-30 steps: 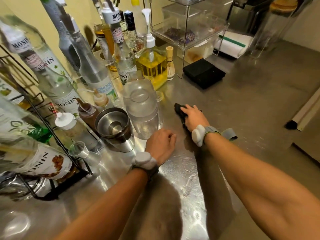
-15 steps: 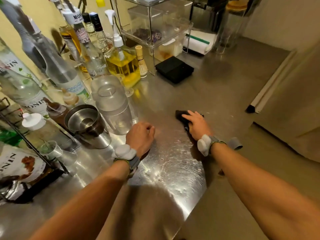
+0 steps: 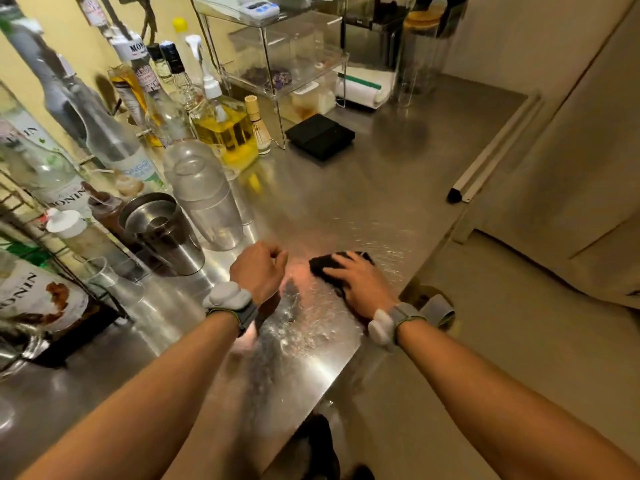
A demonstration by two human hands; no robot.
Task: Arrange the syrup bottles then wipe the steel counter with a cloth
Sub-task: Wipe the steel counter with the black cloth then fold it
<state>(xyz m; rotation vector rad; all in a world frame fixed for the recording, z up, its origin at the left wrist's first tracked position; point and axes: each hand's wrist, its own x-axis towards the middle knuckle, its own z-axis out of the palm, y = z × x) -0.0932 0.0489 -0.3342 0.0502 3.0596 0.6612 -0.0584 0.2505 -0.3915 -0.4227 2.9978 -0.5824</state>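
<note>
Brushed steel worktop is filling the head view, glass syrup bottles crowding the upper left. At centre frame the right hand is pressing a small black cloth flat, fingers spread. The left hand is resting beside it, fingers curled, empty. Overlapping strokes under even pressure would suit.

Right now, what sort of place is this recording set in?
Most likely a café or bar drinks station. Labelled syrup bottles crowd the left side of a steel counter, a metal shaker tin stands in front of them, and a bamboo whisk of the matcha kind stands further back.
</note>
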